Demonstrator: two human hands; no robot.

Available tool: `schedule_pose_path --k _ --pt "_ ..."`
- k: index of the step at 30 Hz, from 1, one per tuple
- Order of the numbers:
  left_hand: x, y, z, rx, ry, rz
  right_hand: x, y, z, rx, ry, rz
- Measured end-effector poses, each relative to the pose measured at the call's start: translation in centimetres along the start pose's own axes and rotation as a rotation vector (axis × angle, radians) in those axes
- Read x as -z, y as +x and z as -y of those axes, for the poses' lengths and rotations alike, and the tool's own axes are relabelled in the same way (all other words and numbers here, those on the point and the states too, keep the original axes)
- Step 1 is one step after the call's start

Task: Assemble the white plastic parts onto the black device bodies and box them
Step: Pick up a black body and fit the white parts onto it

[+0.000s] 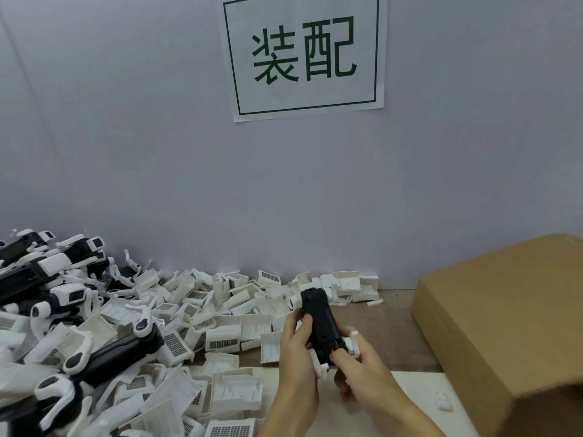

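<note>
At far left, a heap of black bodies [41, 279] with white arms already fitted is seen piled against the wall. Just right of it, and spilling forward to the near edge, loose white parts [220, 310] are scattered thick over the table [388, 335]; many show small grilles.

Right of centre, one black body [318, 323] is held up over the table, tilted, its far end pointing toward the wall. The left hand [296, 348] is wrapped round its left side, fingers curled on top. The right hand [356, 364] is gripped on the near right end, where a white arm [353, 342] sticks out from the body and is pinched by the fingertips. A second white piece [318, 364] is seen under the body between the hands; how it is attached cannot be told.

On the wall above, a paper sign [306, 55] with two green characters in a frame is fixed.

At far right, a brown cardboard box [492, 316] is resting on the table, well apart from the hands. Just before it, a small white piece [443, 402] is lying on a white sheet [416, 402].
</note>
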State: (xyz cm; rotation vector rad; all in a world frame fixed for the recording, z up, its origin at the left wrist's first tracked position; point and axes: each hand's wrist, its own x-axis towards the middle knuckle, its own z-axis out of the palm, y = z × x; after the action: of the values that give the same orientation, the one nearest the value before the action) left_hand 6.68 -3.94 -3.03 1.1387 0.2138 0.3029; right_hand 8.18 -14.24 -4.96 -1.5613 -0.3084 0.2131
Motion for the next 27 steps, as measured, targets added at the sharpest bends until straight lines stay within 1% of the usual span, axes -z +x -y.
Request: schedule_pose_path --k 3,6,10,14,18,25,27 --pt "0.0 0.0 0.05 -0.013 0.033 0.009 -0.14 -0.06 0.23 -0.027 0.088 -0.003" --pt "-0.07 -0.1 0.02 -0.022 0.037 0.026 -0.11 0.26 -0.05 -0.036 0.115 -0.02" --pt "-0.06 -0.06 0.06 -0.004 0.046 0.01 0.03 0.42 -0.35 -0.066 0.161 0.022" --pt "0.01 0.13 0.18 0.029 0.017 -0.01 0.1 0.35 -0.4 -0.078 0.154 0.044" --pt "0.21 0.28 0.22 0.025 -0.021 -0.002 -0.01 0.39 -0.46 -0.082 0.136 0.05" --pt "0.05 0.09 -0.05 0.02 0.024 0.015 -0.21 0.36 -0.24 -0.058 0.043 -0.003" --pt "0.02 0.23 0.07 0.003 0.046 0.008 -0.2 0.37 -0.26 -0.067 0.063 0.001"
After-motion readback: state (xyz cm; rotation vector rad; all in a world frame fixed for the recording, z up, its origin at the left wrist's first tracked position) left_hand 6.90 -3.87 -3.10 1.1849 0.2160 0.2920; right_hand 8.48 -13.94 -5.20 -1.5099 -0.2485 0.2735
